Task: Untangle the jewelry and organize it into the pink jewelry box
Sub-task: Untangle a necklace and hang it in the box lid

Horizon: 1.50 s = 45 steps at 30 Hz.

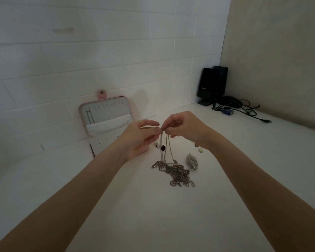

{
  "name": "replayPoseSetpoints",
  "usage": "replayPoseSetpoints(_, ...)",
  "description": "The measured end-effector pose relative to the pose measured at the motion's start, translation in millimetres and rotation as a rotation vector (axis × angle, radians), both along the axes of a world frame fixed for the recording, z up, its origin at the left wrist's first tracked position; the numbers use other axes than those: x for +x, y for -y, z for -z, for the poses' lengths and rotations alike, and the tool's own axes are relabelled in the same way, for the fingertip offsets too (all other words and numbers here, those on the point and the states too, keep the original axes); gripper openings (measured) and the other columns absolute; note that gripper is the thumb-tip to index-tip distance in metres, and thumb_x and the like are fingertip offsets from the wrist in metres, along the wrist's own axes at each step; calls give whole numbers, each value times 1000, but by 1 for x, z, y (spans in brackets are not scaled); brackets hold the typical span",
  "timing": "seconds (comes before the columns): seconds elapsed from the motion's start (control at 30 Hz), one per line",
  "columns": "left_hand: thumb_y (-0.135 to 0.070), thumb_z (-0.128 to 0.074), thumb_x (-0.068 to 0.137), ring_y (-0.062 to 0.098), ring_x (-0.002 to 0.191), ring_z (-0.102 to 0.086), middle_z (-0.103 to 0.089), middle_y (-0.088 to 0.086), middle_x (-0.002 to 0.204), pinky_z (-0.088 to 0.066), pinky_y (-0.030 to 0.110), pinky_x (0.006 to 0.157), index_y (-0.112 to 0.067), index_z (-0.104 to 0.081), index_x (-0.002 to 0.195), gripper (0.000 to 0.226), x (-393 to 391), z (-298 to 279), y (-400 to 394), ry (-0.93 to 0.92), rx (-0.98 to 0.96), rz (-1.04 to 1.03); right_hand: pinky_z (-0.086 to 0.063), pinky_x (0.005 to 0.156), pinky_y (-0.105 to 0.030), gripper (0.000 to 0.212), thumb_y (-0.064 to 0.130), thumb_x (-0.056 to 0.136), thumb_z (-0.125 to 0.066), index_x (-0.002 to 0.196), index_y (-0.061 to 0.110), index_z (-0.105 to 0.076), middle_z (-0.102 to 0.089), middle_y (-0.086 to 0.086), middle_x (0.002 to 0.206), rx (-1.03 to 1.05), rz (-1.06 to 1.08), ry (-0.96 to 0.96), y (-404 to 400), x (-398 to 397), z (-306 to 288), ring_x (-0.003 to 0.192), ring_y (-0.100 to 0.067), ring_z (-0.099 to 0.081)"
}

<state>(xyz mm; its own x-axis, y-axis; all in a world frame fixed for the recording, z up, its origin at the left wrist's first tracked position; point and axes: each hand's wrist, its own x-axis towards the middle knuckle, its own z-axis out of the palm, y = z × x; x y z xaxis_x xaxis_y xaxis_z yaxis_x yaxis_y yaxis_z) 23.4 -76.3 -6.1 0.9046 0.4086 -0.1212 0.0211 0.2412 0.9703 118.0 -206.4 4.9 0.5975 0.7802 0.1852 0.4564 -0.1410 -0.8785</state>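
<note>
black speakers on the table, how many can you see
2. One black box-shaped speaker stands in the far right corner against the white brick wall; the second stands right behind it, mostly hidden. More could be concealed.

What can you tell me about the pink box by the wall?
The pink jewelry box stands open, its lid leaning against the white brick wall. A pink snap tab sticks up on top. Inside the lid are pale hooks, one holding a thin chain, above a white pocket. Its bottom half lies flat on the table, a white panel dotted with tiny holes. Neither hand touches it.
</note>
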Motion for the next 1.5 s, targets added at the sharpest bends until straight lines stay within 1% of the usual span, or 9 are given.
replayPoseSetpoints(0.1, 6, -65, 79, 8, 55, -58, -61, 6, 68, -50, 14, 55, -7, -61, 93, 19, 1, 0, 0, 21, -44, 1, -41, 52, -9, 15, -9, 81, -58, 84, 4, -65, -60, -3, 68, -3, -1, 17, 0, -1, -2, 51, 3, -53)
replayPoseSetpoints(0.27, 7, -62, 81, 8, 56, -58, -62, 6, 74, -52, 13, 60, -7, -60, 94, 19, -1, 0, -3, 58, -98, 8, -50, 67, -19, 7, 3, 84, -65, 88, 6, -68, -63, -3, 77, -5, -30, -36, 3, 3, -1, 69, -8, -56)
replayPoseSetpoints(0.33, 9, -60, 81, 8, 57, -59, -63, 6, 76, -52, 13, 63, -7, -60, 92, 19, -2, -1, -3, 81, -108, 14, -50, 66, -17, 6, 7, 85, -64, 88, 7, -70, -64, -3, 77, 25, -20, -73, 4, 3, 0, 68, -6, -56)
replayPoseSetpoints(0.47, 11, -58, 81, 6, 60, -61, -63, 5, 77, -52, 13, 66, -7, -60, 88, 20, -1, -3, 0, 97, -53, 31, -46, 59, -12, 5, 8, 84, -67, 86, 5, -71, -65, -2, 73, 21, -8, -72, 2, 1, 0, 58, 1, -56)
replayPoseSetpoints(0.77, 8, -58, 83, 6, 68, -62, -62, 3, 84, -52, 13, 71, -9, -61, 89, 19, -3, -2, 0, 120, 57, 73, -50, 66, -20, 8, 5, 86, -62, 81, 5, -68, -61, -2, 70, 68, -70, -281, 2, 6, 9, 66, -9, -55)
replayPoseSetpoints(0.93, 7, -61, 81, 11, 75, -59, -62, 3, 84, -51, 16, 75, -11, -61, 87, 19, -4, -1, -1, 111, 142, 28, -51, 68, -17, 4, 3, 82, -67, 81, 6, -70, -65, -1, 70, 81, -45, -232, 2, 6, 9, 65, -6, -57)
replayPoseSetpoints(1.1, 6, -60, 82, 8, 63, -61, -67, 4, 80, -53, 14, 68, -8, -61, 90, 16, -7, -4, 0, 108, 102, 76, -48, 64, -19, 7, 2, 84, -64, 78, 3, -68, -59, 0, 64, 71, -86, -303, 2, 7, 9, 62, -8, -53)
replayPoseSetpoints(1.3, 0, -65, 82, 4, 64, -61, -67, -2, 73, -53, 15, 66, -12, -63, 90, 15, -8, -5, -3, 29, 246, 121, -46, 63, -21, 14, 2, 86, -58, 73, 3, -64, -54, 0, 62, -4, -90, -233, 1, 6, 7, 61, -10, -49)
replayPoseSetpoints(1.5, -8, -68, 82, 7, 68, -60, -70, -2, 75, -52, 16, 71, -14, -59, 90, 14, -9, -7, -6, -7, 435, 164, -45, 62, -21, 7, 1, 85, -57, 82, -3, -62, -51, -2, 63, -135, -156, -217, 1, 7, -2, 58, -8, -48)
